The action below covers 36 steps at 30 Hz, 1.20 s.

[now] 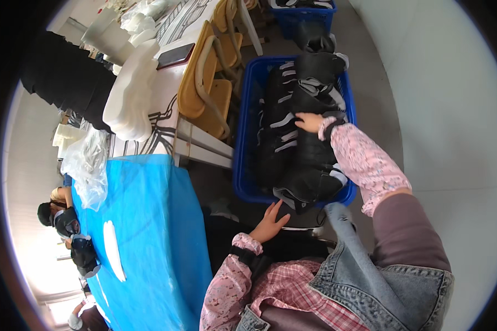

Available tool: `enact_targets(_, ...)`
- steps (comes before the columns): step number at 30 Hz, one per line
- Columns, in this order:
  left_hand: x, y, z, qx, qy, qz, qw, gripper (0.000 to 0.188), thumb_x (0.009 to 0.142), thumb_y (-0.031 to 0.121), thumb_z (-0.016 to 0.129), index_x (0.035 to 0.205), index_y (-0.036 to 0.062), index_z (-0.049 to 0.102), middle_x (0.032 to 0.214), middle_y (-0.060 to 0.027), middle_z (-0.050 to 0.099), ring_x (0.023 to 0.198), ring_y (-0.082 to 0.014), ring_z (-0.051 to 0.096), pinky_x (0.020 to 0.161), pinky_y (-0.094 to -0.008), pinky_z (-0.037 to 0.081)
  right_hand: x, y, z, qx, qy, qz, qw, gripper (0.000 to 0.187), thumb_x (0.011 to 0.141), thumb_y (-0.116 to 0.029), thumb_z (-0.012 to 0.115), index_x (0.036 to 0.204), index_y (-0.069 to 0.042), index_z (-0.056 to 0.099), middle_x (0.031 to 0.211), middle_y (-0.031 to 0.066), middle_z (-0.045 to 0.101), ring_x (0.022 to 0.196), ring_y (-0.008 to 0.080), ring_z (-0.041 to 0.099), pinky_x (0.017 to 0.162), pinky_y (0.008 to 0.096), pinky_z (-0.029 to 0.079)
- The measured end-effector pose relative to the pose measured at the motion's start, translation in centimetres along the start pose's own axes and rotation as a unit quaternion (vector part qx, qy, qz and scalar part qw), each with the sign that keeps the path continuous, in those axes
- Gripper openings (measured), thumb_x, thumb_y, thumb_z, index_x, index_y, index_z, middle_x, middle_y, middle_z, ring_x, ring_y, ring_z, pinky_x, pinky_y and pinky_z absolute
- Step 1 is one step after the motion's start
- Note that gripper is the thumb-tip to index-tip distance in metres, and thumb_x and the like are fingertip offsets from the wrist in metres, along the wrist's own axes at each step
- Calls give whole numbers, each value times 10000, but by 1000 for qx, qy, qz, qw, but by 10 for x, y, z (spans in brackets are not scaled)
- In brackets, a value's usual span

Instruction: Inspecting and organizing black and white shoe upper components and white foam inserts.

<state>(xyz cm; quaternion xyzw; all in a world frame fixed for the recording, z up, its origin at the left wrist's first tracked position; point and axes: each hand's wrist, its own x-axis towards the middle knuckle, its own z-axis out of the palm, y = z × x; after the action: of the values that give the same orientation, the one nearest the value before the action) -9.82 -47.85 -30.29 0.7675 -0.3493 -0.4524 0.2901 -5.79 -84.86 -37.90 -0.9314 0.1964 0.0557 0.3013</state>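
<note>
A blue plastic basket stands on the floor in front of me, packed with rows of what look like black shoe uppers with pale grey-white lining and edges. My right hand reaches over the basket's right side, its fingers apart on or just above the uppers in the middle; contact is hard to make out. By the basket's near rim is my left hand, fingers spread and holding nothing. Its fingertips are close to the nearest black upper, which leans over the rim.
Left stands a table under blue plastic sheeting, with a white sole-shaped piece. Beyond are stacked white pieces, a black stack, a phone and wooden chairs. Another blue basket sits farther off; a pale wall runs right.
</note>
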Motion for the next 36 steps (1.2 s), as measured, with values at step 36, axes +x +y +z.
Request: enact_targets(36,-275,37,-142,-240,287,76,924,424,961,253,362,1312,15,356,1274,-120,458,1193,-211,425,1005,-336,328,-114,-137,42,-253,-91,-392,880,528,738,-381,643,1165,-92,527,1249,202,432,1146,360,413,907,457,369)
